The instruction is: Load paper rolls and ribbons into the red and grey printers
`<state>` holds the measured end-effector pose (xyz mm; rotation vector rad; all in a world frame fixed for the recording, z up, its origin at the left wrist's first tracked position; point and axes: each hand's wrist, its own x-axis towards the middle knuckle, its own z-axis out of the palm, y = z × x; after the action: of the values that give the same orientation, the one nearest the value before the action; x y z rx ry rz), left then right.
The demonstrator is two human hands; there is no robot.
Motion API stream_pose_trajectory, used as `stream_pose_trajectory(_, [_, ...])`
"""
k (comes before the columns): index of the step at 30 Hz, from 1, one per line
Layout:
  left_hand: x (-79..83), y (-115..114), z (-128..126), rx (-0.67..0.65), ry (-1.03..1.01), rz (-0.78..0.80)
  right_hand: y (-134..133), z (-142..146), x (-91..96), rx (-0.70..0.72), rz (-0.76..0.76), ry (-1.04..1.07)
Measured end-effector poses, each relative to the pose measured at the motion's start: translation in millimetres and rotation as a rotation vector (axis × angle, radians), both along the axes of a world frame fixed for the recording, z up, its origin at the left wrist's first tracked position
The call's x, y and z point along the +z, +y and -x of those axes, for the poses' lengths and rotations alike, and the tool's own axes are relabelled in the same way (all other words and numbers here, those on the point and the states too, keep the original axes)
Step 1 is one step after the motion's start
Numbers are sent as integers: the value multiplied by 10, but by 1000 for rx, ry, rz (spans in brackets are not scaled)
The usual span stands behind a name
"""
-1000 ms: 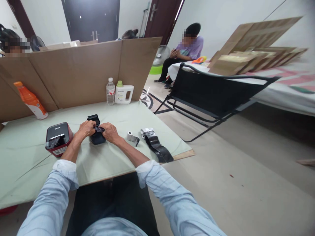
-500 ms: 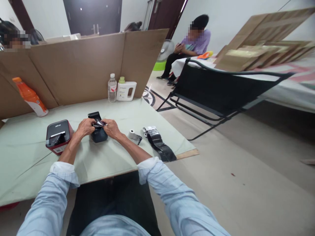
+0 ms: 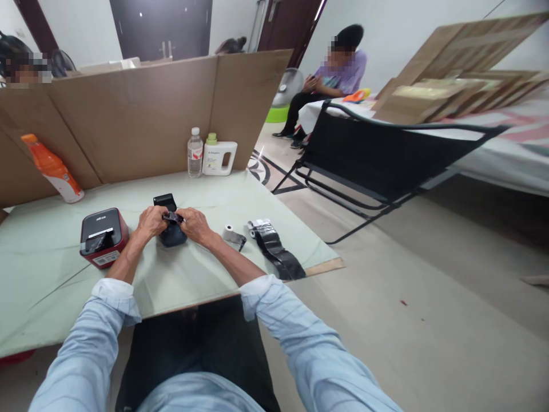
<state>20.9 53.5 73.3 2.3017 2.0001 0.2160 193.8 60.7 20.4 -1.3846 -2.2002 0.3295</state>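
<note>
My left hand [image 3: 150,222] and my right hand [image 3: 195,225] meet over a small black printer [image 3: 170,230] with its lid up, in the middle of the pale green table [image 3: 55,286]. Both hands pinch a small dark shiny roll or strip [image 3: 172,217] held just above the printer's open top. The fingers of each hand are curled and closed on it. A red and black label printer [image 3: 103,236] stands just left of my left hand.
A white paper roll [image 3: 229,233] and a black ribbon strip [image 3: 274,252] lie right of my hands. A water bottle [image 3: 194,152], white jug [image 3: 218,157] and orange bottle [image 3: 52,167] stand by the cardboard screen [image 3: 137,114]. A black folding chair [image 3: 377,160] and a seated person [image 3: 330,86] are at right.
The view shifted slightly between the earliest frame and now. My hands stay together over the black printer, working the dark roll with small finger movements.
</note>
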Motion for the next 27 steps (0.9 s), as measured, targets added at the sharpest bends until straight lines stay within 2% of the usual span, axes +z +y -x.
stream_pose_trajectory(10, [-133,3,-3,34,-166,-75,-3,-16,126,-77,53,-3])
stream_pose_trajectory(21, [-68,33,-67,73,44,52,-16,9,186,-10,25,-129])
stream_pose_trajectory(27, [-113,87,-8,28,21,116,-43,20,125,104,-53,-166])
